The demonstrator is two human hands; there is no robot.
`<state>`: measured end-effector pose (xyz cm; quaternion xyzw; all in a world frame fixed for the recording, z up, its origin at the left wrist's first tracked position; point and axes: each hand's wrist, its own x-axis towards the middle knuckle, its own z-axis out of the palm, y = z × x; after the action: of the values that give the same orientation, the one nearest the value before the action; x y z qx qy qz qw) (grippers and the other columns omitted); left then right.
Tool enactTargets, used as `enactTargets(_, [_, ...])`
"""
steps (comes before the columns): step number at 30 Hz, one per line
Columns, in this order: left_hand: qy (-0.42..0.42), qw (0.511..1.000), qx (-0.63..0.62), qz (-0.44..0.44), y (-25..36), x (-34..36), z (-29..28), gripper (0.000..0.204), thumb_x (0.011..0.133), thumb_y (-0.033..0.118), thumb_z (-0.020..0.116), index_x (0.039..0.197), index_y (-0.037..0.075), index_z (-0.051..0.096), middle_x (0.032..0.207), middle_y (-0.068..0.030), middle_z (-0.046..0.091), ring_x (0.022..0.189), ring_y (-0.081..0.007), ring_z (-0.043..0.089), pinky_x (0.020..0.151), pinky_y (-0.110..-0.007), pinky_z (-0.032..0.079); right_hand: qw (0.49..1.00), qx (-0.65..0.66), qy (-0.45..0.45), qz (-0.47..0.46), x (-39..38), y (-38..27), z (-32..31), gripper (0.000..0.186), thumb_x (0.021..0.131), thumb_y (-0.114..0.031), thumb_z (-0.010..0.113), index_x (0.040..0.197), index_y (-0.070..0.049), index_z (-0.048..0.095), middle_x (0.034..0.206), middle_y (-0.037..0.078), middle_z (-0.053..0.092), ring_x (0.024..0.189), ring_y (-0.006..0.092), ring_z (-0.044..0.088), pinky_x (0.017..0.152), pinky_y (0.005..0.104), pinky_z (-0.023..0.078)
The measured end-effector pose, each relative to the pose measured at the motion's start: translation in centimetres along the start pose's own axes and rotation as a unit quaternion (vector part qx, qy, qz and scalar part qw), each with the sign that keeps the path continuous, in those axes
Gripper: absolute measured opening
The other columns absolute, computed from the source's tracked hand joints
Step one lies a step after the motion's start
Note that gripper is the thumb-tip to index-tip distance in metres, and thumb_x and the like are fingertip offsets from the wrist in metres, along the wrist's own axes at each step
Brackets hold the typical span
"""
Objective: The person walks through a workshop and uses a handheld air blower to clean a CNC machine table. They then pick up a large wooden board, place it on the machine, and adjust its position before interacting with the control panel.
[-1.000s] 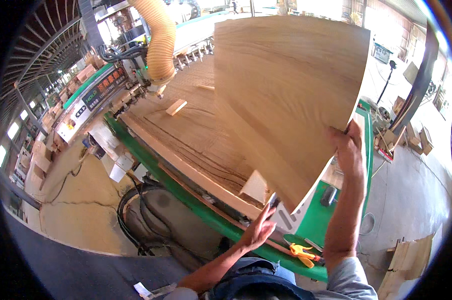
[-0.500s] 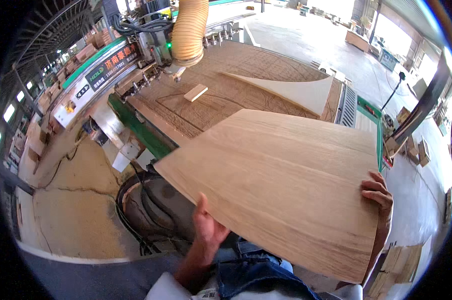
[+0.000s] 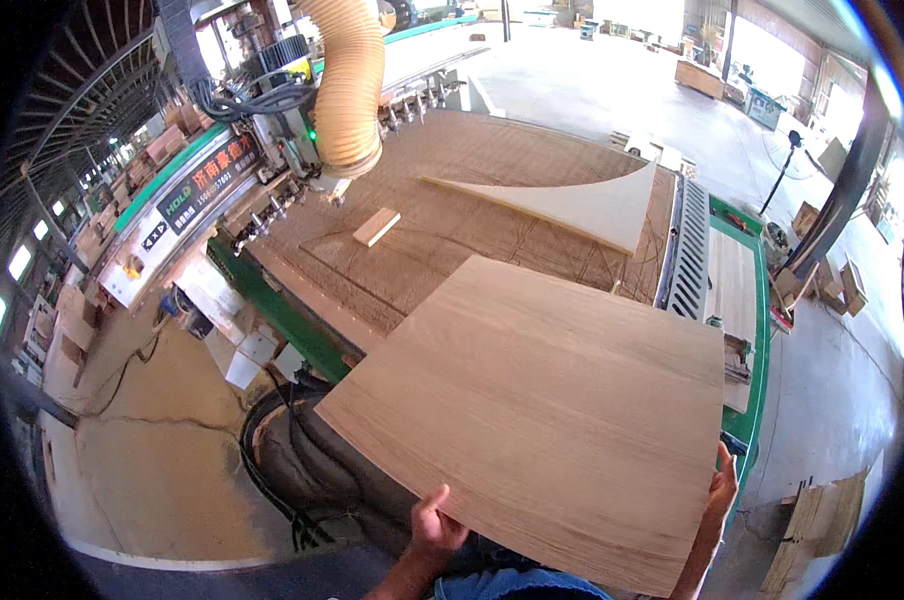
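Note:
A large wood-grained panel (image 3: pixel 542 410) with a slanted far-left edge is held in front of me. My left hand (image 3: pixel 437 528) grips its near edge, thumb on top and the other fingers hidden beneath. At the right edge, my right hand (image 3: pixel 720 485) clasps the panel, its fingertips showing beside the rim. The panel hides the near part of a brown, grooved machine bed (image 3: pixel 442 150). On that bed lie a pale curved, pointed offcut (image 3: pixel 582 205) and a small wooden block (image 3: pixel 377 227).
A ribbed tan hose (image 3: pixel 347 90) hangs over the bed at the machine head. Green machine frame (image 3: pixel 282 310) runs along the left side. Black cables (image 3: pixel 262 450) loop below on the floor. Wooden boards (image 3: pixel 817 530) are stacked at the lower right.
The panel has come lower and nearer in the picture, with both hands still on it. My right hand's fingers, earlier curled over the top face, now sit along the edge.

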<state>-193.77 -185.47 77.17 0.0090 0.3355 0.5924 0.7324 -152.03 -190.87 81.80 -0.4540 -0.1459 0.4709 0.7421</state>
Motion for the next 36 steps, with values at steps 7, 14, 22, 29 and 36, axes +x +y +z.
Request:
enactTargets(7, [0.016,0.999,0.026,0.039,2.0,2.0,-2.3,0.06,0.076,0.011,0.063,0.133,-0.001,0.048,0.124,-0.0144,0.059,0.115,-0.0327,0.058,0.101,-0.047,0.046,0.983,-0.159,0.075,0.06,-0.4,0.5,4.7,0.031,0.083,-0.031,0.063,0.1,-0.005,0.061,0.09,0.003,0.064,0.078,0.0172,0.063,0.069,0.0303,0.051])
enactTargets(14, [-0.016,0.999,0.036,-0.009,4.5,5.7,-3.5,0.057,0.073,0.01,0.064,0.128,-0.002,0.051,0.119,-0.0148,0.062,0.111,-0.033,0.061,0.098,-0.048,0.049,0.96,-0.276,0.03,0.03,5.6,5.3,-9.6,0.029,0.082,-0.033,0.064,0.096,-0.007,0.061,0.089,0.002,0.063,0.078,0.0152,0.061,0.069,0.03,0.05])
enactTargets(22, [-0.058,0.998,0.008,0.0,13.0,19.6,-1.6,0.043,0.076,0.008,0.063,0.118,-0.001,0.06,0.111,-0.0118,0.068,0.104,-0.0307,0.066,0.096,-0.046,0.052,0.983,-0.162,0.086,-0.019,6.9,8.2,11.4,0.03,0.082,-0.027,0.067,0.102,-0.006,0.059,0.088,0.001,0.061,0.078,0.0144,0.057,0.071,0.0309,0.045])
enactTargets(29, [-0.09,0.992,-0.071,-0.05,18.9,30.0,-2.7,0.037,0.078,0.003,0.064,0.115,0.001,0.063,0.112,-0.0103,0.069,0.107,-0.0275,0.066,0.098,-0.042,0.051,0.987,-0.161,0.013,-0.009,13.7,12.7,19.6,0.045,0.083,-0.026,0.064,0.12,-0.001,0.06,0.106,0.009,0.067,0.094,0.023,0.065,0.084,0.0367,0.052])
enactTargets(36, [-0.054,0.994,-0.086,-0.037,21.1,34.7,-3.0,0.033,0.078,0.002,0.065,0.11,-0.002,0.063,0.111,-0.0121,0.069,0.104,-0.0269,0.066,0.096,-0.04,0.053,0.969,-0.239,0.047,0.029,20.1,14.7,21.8,0.035,0.081,-0.03,0.067,0.107,-0.007,0.06,0.095,0.007,0.065,0.08,0.0199,0.065,0.071,0.0334,0.054])
